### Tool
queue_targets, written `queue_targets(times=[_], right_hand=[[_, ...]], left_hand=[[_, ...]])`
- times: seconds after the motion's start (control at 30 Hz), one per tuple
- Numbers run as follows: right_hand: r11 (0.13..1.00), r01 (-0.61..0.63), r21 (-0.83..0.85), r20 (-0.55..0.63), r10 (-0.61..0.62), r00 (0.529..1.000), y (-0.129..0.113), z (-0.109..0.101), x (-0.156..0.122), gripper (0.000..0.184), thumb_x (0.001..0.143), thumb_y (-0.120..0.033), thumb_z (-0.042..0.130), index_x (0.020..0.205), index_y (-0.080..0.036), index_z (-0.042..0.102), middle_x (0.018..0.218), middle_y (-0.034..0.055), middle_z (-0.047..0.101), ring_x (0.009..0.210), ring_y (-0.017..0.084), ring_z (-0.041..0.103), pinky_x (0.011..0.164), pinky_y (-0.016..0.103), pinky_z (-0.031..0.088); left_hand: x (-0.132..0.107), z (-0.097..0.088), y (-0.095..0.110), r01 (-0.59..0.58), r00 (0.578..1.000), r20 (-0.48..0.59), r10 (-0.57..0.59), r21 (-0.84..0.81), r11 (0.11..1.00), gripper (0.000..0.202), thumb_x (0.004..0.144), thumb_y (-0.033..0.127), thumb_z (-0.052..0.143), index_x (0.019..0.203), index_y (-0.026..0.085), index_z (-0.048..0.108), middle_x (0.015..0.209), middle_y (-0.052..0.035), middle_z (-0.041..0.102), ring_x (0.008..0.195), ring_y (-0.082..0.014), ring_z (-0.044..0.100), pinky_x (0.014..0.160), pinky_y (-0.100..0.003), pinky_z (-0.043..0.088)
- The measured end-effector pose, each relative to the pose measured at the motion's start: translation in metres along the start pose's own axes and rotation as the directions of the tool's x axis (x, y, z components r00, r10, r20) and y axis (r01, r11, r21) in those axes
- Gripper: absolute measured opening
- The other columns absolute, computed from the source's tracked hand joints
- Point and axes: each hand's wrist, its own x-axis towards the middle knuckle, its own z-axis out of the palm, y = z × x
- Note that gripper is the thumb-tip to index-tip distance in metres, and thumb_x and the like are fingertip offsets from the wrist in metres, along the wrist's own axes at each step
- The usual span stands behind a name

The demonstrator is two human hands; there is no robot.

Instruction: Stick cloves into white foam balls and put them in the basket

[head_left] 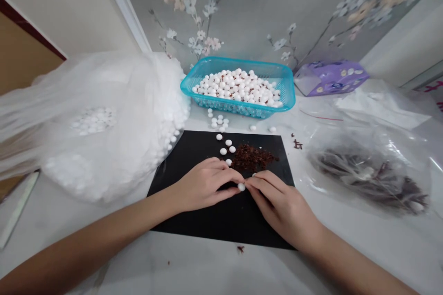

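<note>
Over a black mat [200, 226], my left hand [207, 182] pinches a small white ball [241, 187] between thumb and forefinger. The fingers of my right hand [280, 203] are closed in a pinch at the ball's right side; whatever they hold is too small to make out. Just beyond my fingertips lies a heap of reddish-brown bits [251, 157]. Several loose white balls [223, 151] rest left of the heap, and one more [229, 162] sits by my left fingers. Another white ball peeks out at my right fingers, mostly hidden.
A blue basket [238, 107] full of white balls, some with brown bits, stands behind the mat. Left is a large translucent bag [138, 147] of white balls. On the right lie a clear bag [370, 177] of dark brown pieces and a purple packet [334, 78].
</note>
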Motion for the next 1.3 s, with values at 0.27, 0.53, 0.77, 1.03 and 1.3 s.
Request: queue_targets(times=[0.27, 0.53, 0.77, 1.03, 1.3], right_hand=[[0.997, 0.069, -0.035, 0.037, -0.067, 0.997, -0.002, -0.002, -0.001, 0.023, 0.089, -0.01, 0.038, 0.1, -0.016, 0.057, 0.087, 0.0076, 0.062, 0.067, 0.015, 0.063, 0.052, 0.024, 0.049], [1.0, -0.005, 0.019, 0.151, 0.002, 0.989, -0.006, -0.002, 0.006, 0.014, 0.088, -0.013, 0.041, 0.096, -0.018, 0.051, 0.085, 0.0052, 0.058, 0.064, 0.015, 0.06, 0.05, 0.024, 0.047], [0.995, -0.083, 0.047, 0.215, 0.071, 0.974, -0.002, -0.004, 0.008, 0.007, 0.09, -0.018, 0.043, 0.093, -0.019, 0.049, 0.083, 0.0028, 0.055, 0.067, 0.015, 0.061, 0.056, 0.026, 0.048], [0.985, -0.118, 0.122, 0.211, 0.091, 0.973, 0.001, -0.006, 0.01, 0.009, 0.089, -0.02, 0.048, 0.081, -0.021, 0.046, 0.08, 0.0001, 0.055, 0.059, 0.011, 0.056, 0.051, 0.023, 0.041], [0.981, -0.11, 0.162, 0.225, 0.072, 0.972, 0.003, -0.006, 0.008, 0.011, 0.089, -0.017, 0.048, 0.08, -0.021, 0.045, 0.078, 0.0, 0.053, 0.063, 0.011, 0.055, 0.056, 0.022, 0.042]], left_hand=[[0.0, 0.0, -0.001, 0.005, 1.0, -0.01, -0.005, -0.015, 1.0, 0.007, 0.088, 0.023, 0.055, 0.091, 0.018, 0.057, 0.083, 0.0008, 0.068, 0.078, -0.0106, 0.06, 0.078, -0.024, 0.043], [0.0, 0.001, -0.001, 0.024, 1.0, -0.011, -0.025, -0.045, 0.999, 0.006, 0.086, 0.022, 0.057, 0.089, 0.017, 0.057, 0.082, 0.0003, 0.067, 0.08, -0.0115, 0.061, 0.077, -0.024, 0.043], [0.0, 0.002, -0.002, 0.022, 1.0, -0.018, -0.023, -0.053, 0.998, 0.004, 0.085, 0.021, 0.057, 0.088, 0.018, 0.056, 0.082, -0.0005, 0.067, 0.08, -0.0124, 0.061, 0.077, -0.024, 0.044], [0.001, 0.001, -0.002, 0.028, 1.0, -0.002, -0.028, -0.061, 0.998, 0.003, 0.085, 0.021, 0.058, 0.087, 0.018, 0.057, 0.082, 0.0008, 0.067, 0.077, -0.0115, 0.059, 0.076, -0.023, 0.042], [0.002, 0.0, 0.0, 0.029, 1.0, -0.008, -0.03, -0.078, 0.996, 0.003, 0.084, 0.019, 0.059, 0.083, 0.017, 0.056, 0.08, 0.0006, 0.066, 0.076, -0.0119, 0.058, 0.075, -0.023, 0.042]])
